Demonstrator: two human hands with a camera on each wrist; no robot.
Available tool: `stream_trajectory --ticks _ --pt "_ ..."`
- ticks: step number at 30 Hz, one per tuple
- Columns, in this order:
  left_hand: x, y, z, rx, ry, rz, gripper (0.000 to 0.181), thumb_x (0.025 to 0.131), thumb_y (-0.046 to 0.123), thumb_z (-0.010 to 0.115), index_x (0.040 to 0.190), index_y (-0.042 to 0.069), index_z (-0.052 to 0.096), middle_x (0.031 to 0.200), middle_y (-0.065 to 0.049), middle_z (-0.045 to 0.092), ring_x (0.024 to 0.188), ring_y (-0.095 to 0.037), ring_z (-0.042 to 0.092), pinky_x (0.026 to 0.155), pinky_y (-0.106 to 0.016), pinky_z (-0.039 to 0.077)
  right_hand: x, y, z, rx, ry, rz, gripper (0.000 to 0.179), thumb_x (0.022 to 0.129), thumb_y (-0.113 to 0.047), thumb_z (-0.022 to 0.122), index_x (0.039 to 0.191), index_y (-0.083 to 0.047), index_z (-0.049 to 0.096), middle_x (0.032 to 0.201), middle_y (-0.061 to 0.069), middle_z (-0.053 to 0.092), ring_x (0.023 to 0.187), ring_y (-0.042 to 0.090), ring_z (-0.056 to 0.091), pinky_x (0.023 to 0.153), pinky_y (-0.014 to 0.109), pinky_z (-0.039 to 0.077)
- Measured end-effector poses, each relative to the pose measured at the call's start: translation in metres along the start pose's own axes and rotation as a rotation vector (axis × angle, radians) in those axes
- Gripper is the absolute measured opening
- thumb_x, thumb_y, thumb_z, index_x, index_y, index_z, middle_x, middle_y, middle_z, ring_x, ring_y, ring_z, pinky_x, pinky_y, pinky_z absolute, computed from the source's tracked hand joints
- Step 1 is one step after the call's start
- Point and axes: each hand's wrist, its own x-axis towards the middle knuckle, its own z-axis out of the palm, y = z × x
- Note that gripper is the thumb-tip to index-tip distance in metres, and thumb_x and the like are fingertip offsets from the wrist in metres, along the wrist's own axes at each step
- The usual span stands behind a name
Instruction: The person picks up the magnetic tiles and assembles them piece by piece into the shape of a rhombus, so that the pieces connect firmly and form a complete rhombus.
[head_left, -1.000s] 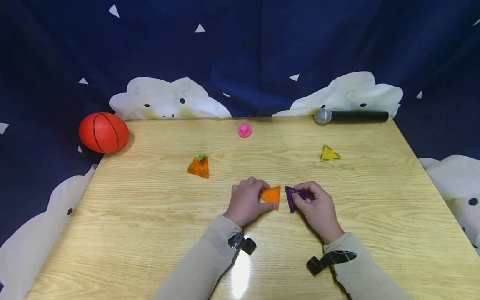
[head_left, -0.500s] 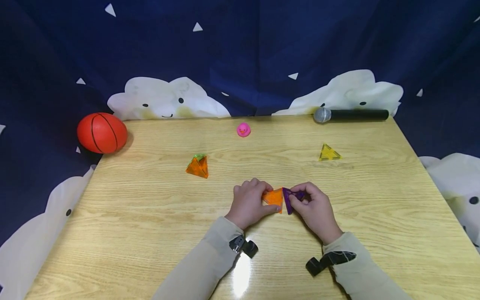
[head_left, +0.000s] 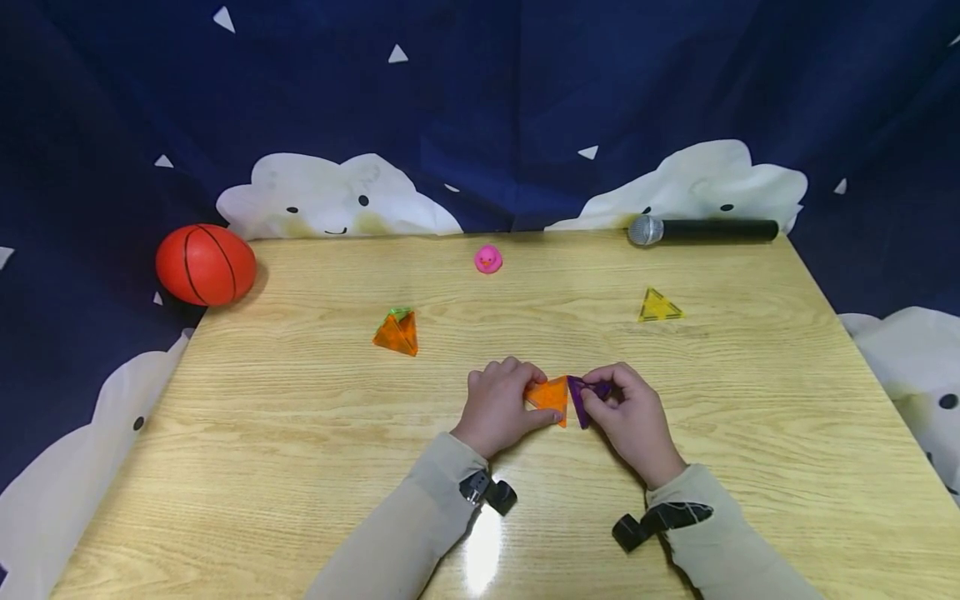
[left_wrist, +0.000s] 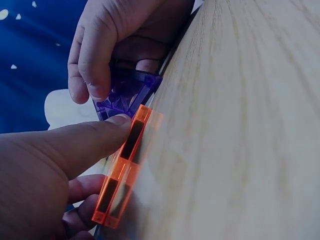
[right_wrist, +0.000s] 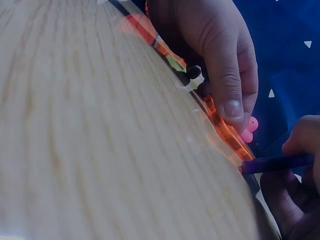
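My left hand [head_left: 501, 404] grips a translucent orange triangular magnetic tile [head_left: 551, 397] by its edges, thumb at the near corner and fingers at the far side. In the left wrist view that orange tile [left_wrist: 131, 142] lies low along the tabletop, with dark magnets in its edge. Facing it, a purple triangular magnetic tile [head_left: 579, 404] is pinched between thumb and fingers of my right hand [head_left: 632, 421]. The purple tile [right_wrist: 277, 164] is tilted up from the table in the right wrist view, its lower edge right at the orange tile's end.
An orange and green tile pyramid [head_left: 397, 333] sits left of the hands. A yellow triangular tile [head_left: 659, 307] lies to the right. Further back are a red ball [head_left: 206, 265], a pink toy duck [head_left: 488, 260] and a microphone [head_left: 705, 232]. A dark blue curtain [head_left: 480, 108] hangs behind the wooden table [head_left: 285, 467].
One second ago a gap separated the two tiles. My left hand has shifted slightly right and my right hand slightly left, bringing the tiles' far corners together.
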Motion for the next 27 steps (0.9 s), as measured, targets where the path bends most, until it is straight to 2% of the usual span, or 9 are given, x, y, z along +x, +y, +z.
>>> stream_trajectory --ticks 8,14,19,23,27 --pt "0.0002 -0.0001 0.0002 -0.011 0.002 -0.003 0.047 0.079 0.057 0.079 0.112 0.025 0.068 0.094 0.010 0.055 0.086 -0.014 0.048 0.075 -0.034 0.029 -0.0007 -0.0031 -0.0012 0.037 0.003 0.018 0.025 0.088 -0.005 0.076 0.112 -0.008 0.067 0.082 0.007 0.054 0.060 0.010 0.043 0.052 0.019 0.037" --pt "0.0001 -0.0014 0.0002 -0.029 0.014 0.005 0.044 0.080 0.054 0.079 0.111 0.025 0.068 0.090 0.010 0.053 0.084 -0.014 0.047 0.075 -0.034 0.029 -0.0005 -0.0034 -0.0011 0.046 -0.004 0.034 0.024 0.088 -0.006 0.076 0.111 -0.007 0.067 0.091 0.010 0.062 0.062 0.010 0.046 0.053 0.019 0.040" --pt "0.0012 -0.0029 0.0006 -0.040 0.021 0.013 0.041 0.082 0.052 0.078 0.111 0.024 0.068 0.088 0.010 0.051 0.084 -0.013 0.047 0.075 -0.034 0.029 -0.0004 -0.0043 -0.0007 0.074 -0.006 0.031 0.025 0.088 -0.004 0.076 0.111 -0.005 0.067 0.090 0.012 0.063 0.064 0.011 0.049 0.055 0.019 0.043" --pt "0.0012 -0.0026 0.0004 -0.055 0.030 0.016 0.040 0.084 0.052 0.076 0.111 0.025 0.067 0.090 0.010 0.053 0.084 -0.012 0.048 0.076 -0.034 0.029 -0.0004 -0.0044 -0.0003 0.096 -0.018 0.008 0.028 0.089 -0.005 0.076 0.115 -0.003 0.066 0.094 0.011 0.065 0.073 0.011 0.057 0.063 0.016 0.049" --pt "0.0006 -0.0011 0.0002 -0.095 0.039 0.047 0.038 0.086 0.049 0.076 0.113 0.024 0.068 0.096 0.009 0.059 0.089 -0.012 0.053 0.077 -0.034 0.030 -0.0007 -0.0026 -0.0001 0.148 -0.066 -0.050 0.037 0.092 -0.001 0.070 0.128 -0.001 0.060 0.105 0.011 0.071 0.090 0.012 0.067 0.078 0.016 0.052"
